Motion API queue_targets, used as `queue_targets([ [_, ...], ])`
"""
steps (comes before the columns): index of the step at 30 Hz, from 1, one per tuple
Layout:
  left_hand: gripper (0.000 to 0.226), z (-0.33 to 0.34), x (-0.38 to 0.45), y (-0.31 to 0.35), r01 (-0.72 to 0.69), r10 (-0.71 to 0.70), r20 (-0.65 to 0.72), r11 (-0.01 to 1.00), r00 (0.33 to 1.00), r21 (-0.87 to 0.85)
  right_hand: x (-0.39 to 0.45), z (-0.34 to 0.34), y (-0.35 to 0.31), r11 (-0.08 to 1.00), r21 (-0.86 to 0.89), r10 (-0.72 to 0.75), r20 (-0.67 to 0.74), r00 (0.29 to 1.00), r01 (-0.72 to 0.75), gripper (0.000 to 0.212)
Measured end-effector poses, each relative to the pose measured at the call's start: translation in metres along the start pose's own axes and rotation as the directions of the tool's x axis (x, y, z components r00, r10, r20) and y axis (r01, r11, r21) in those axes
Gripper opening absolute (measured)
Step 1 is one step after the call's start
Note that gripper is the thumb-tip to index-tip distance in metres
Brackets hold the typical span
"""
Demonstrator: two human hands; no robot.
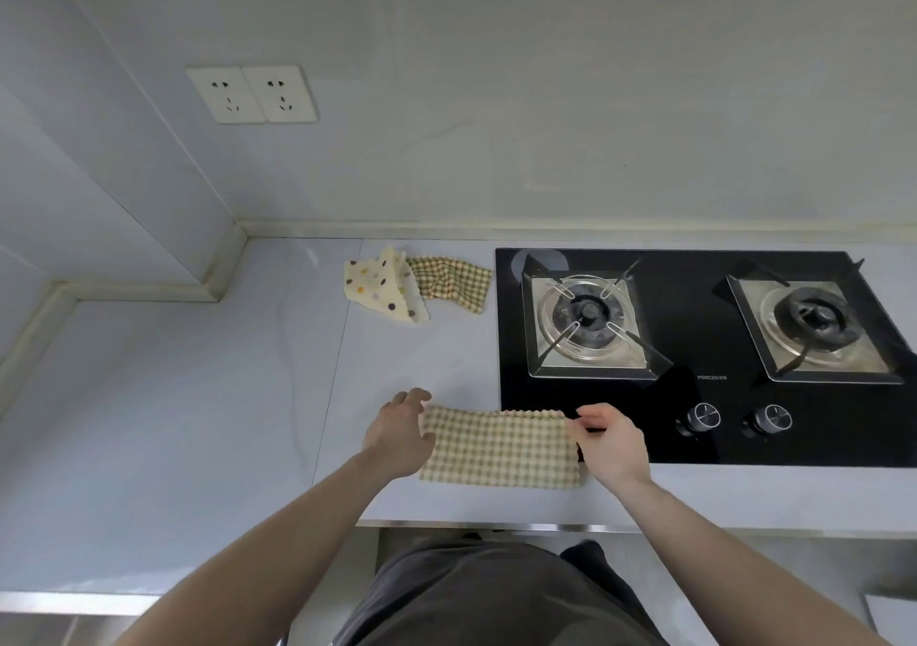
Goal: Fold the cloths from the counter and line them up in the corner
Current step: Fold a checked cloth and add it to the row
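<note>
A green-and-cream checked cloth (498,448) lies folded into a flat strip near the counter's front edge, its right end lapping onto the hob. My left hand (399,434) is at the cloth's left end with its fingers relaxed. My right hand (611,442) pinches the cloth's far right corner. Farther back on the grey counter (198,397) lie a cream polka-dot cloth (379,288) and a second checked cloth (454,283), both loosely crumpled and touching each other.
A black glass gas hob (694,427) with two burners and two knobs fills the right of the counter. The wall corner (233,248) steps in at the back left, with two wall sockets (250,94) above it.
</note>
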State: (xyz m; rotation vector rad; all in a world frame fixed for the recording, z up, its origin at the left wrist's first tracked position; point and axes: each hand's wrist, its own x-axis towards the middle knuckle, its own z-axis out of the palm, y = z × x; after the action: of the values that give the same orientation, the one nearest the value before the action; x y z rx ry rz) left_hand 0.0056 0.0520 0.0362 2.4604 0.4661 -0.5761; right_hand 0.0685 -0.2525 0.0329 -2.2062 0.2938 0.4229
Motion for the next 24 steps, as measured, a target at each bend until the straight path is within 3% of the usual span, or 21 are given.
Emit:
queue_targets([
  [3,0.063,0.013,-0.011,-0.004,-0.047,0.053,-0.035,0.986,0.998,0.159,-0.009,0.006,0.009,1.0,-0.007,0.023,0.012,1.0,-0.023,0.04],
  [8,0.057,0.043,-0.037,-0.012,-0.188,0.176,0.075,0.958,0.982,0.218,-0.031,0.019,0.028,0.991,0.0,0.135,0.047,0.99,-0.135,0.052],
  [18,0.06,0.049,-0.044,-0.022,-0.179,0.144,0.17,0.961,0.975,0.209,-0.022,0.033,0.015,0.936,0.063,0.337,0.119,0.934,-0.346,0.047],
  [22,0.059,0.046,-0.044,-0.024,-0.186,0.149,0.19,0.963,0.97,0.197,-0.021,0.028,0.009,0.922,0.103,0.348,0.207,0.915,-0.374,0.019],
  [24,0.059,0.045,-0.045,-0.025,-0.184,0.147,0.206,0.968,0.968,0.174,-0.021,0.023,0.009,0.922,0.145,0.328,0.205,0.922,-0.36,0.019],
])
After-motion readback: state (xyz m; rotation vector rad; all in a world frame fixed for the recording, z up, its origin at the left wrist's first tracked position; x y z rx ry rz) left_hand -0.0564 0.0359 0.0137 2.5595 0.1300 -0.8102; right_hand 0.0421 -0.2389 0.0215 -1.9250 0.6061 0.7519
